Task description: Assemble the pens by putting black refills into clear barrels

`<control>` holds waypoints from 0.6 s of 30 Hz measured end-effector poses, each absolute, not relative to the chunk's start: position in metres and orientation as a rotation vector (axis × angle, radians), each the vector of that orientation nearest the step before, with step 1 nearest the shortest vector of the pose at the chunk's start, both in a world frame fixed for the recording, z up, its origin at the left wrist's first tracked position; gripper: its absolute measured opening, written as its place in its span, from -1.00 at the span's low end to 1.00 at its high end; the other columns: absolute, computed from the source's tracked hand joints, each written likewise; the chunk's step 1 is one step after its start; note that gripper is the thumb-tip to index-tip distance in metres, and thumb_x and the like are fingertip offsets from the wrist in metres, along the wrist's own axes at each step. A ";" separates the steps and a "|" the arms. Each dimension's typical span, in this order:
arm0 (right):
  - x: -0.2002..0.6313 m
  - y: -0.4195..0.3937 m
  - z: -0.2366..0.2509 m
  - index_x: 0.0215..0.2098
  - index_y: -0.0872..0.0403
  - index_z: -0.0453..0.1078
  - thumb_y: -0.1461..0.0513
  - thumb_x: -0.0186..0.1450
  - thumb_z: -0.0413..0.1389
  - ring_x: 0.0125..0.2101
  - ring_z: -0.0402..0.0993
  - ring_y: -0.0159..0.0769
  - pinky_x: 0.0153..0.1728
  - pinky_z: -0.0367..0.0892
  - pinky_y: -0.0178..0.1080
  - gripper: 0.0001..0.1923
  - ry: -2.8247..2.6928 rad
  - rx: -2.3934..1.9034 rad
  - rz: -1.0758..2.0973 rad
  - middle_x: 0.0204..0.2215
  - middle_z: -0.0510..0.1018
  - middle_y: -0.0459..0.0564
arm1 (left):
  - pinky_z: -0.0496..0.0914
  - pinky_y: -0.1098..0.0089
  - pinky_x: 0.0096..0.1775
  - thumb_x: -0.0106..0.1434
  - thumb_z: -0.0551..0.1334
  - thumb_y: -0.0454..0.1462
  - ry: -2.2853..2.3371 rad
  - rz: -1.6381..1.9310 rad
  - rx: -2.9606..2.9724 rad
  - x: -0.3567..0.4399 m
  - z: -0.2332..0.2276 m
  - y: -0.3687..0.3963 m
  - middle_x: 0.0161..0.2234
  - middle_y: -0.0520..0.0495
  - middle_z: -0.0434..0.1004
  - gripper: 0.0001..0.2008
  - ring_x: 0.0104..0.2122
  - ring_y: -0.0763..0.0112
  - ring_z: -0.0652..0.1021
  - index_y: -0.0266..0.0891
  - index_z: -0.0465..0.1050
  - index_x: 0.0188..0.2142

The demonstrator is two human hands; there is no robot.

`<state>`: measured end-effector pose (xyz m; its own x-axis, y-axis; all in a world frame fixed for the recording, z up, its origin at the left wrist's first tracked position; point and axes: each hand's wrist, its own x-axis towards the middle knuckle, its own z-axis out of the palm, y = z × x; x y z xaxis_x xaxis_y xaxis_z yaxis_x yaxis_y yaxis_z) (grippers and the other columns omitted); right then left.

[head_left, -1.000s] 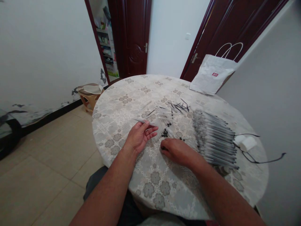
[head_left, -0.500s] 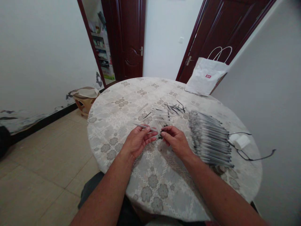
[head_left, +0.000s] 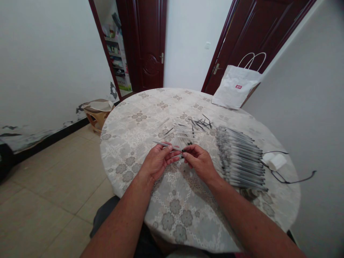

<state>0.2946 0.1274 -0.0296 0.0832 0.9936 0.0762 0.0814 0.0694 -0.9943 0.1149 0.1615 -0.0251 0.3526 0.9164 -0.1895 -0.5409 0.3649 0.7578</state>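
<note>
My left hand [head_left: 161, 160] pinches a slim grey pen [head_left: 175, 148] between thumb and fingers, its pointed end to the left. At the pen's right end, my right hand [head_left: 197, 157] grips a small black cap [head_left: 184, 151] with thumb and forefinger; the cap seems to touch the pen. Just beyond the hands lie several clear tubes [head_left: 184, 135]. Thin black sticks [head_left: 201, 123] are scattered behind them. A few tiny black pieces [head_left: 190, 143] rest close to my right fingertips, partly hidden.
A neat stack of pens [head_left: 244, 157] lies right of my right arm. Eyeglasses [head_left: 279, 178] and a small white object [head_left: 277, 162] are beyond it. A white paper bag [head_left: 236, 87] stands at the round table's [head_left: 123, 125] far right edge. A stool [head_left: 98, 113] is at left.
My right hand has brought the small black cap up to the right end of the pen. My left hand stays nearly still.
</note>
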 end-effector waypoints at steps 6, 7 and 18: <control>0.294 0.127 -0.030 -0.23 0.05 0.46 0.11 0.20 0.28 -0.57 0.38 -0.40 -0.55 0.26 -0.33 -0.77 -1.231 -1.272 1.061 -0.51 0.52 -0.14 | 0.59 0.28 -0.19 0.26 0.35 -0.36 0.689 1.037 0.644 0.115 -0.023 0.160 -0.20 -0.23 0.65 -0.79 -0.26 0.27 0.69 -0.26 0.35 -0.16; 0.294 0.128 -0.031 -0.23 0.05 0.46 0.11 0.20 0.28 -0.56 0.38 -0.39 -0.55 0.26 -0.33 -0.76 -1.230 -1.275 1.059 -0.51 0.52 -0.14 | 0.59 0.28 -0.19 0.26 0.35 -0.35 0.686 1.037 0.643 0.115 -0.023 0.160 -0.20 -0.23 0.65 -0.79 -0.25 0.26 0.69 -0.26 0.35 -0.16; 0.294 0.128 -0.034 -0.22 0.05 0.46 0.11 0.21 0.26 -0.52 0.42 -0.37 -0.51 0.31 -0.33 -0.76 -1.269 -1.280 1.026 -0.47 0.53 -0.13 | 0.58 0.28 -0.18 0.27 0.34 -0.35 0.684 1.024 0.674 0.116 -0.024 0.160 -0.20 -0.20 0.65 -0.79 -0.25 0.28 0.68 -0.25 0.35 -0.15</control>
